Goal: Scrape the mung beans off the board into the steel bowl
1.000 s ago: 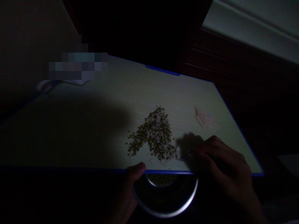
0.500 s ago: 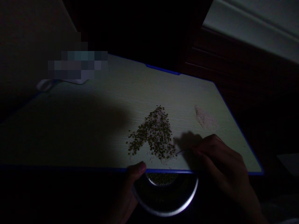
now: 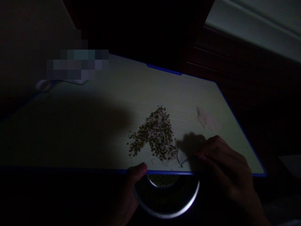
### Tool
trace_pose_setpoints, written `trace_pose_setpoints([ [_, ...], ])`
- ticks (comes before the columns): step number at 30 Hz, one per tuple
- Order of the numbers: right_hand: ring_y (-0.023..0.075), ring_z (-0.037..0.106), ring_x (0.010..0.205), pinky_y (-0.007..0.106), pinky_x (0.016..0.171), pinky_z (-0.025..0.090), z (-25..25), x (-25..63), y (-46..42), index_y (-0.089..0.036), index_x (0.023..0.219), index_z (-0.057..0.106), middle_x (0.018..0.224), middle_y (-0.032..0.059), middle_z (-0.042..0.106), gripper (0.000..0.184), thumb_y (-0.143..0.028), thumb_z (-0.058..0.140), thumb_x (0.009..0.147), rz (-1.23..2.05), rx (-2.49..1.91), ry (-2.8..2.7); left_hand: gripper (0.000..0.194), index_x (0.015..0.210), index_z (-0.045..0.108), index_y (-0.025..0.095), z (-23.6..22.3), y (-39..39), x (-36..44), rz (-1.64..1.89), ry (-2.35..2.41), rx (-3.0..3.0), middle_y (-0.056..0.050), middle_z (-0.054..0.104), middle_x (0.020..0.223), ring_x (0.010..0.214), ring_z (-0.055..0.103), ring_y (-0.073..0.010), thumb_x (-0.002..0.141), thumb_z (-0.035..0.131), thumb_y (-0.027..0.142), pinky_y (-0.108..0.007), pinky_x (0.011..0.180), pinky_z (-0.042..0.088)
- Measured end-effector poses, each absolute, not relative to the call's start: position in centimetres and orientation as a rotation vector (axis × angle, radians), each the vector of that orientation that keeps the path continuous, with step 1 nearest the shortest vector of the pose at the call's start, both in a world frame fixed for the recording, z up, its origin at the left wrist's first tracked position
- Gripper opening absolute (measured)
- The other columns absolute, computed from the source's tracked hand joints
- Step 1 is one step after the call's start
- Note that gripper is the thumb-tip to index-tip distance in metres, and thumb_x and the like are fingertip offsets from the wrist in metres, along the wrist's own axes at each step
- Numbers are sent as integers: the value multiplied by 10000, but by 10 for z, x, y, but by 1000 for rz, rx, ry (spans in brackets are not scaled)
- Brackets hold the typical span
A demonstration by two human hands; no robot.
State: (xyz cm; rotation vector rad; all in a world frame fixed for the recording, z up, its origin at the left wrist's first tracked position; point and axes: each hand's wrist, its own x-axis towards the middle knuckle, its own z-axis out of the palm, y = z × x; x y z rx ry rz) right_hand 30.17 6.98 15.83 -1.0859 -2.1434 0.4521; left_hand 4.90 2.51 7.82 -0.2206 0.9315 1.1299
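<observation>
While right grip (image 3: 226, 168) pinches thin tool (image 3: 185, 160), left grip (image 3: 134, 185) clamps board (image 3: 131, 84), grains (image 3: 161, 135) and pale pile (image 3: 207, 119) nearby, bowl (image 3: 188, 206) partly hidden beneath

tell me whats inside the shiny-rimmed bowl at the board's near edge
Small green grains show inside the shiny-rimmed bowl. The board covers the bowl's far part, so whatever lies there is hidden; the rest inside is too dark to make out.
</observation>
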Motion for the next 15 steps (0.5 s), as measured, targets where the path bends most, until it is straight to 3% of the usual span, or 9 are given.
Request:
trace_pose_setpoints([
  [9,186,599,853,405,752,471,158,302,66,-211,1096,693,881,34,684,245,-39,573,971,506,-1049,-2142,968,1694,298,311,74,22,46,1046,927,-234,-76,736,1458,1408,610,-322,866,799,281,-526,1261,384],
  [15,174,629,822,360,728,502,162,292,64,-203,1041,709,825,23,697,156,-89,626,972,370,-1118,-2198,936,1617,465,224,86,29,52,1071,948,-217,-102,778,1387,1440,588,-344,775,868,292,-520,1263,386],
])
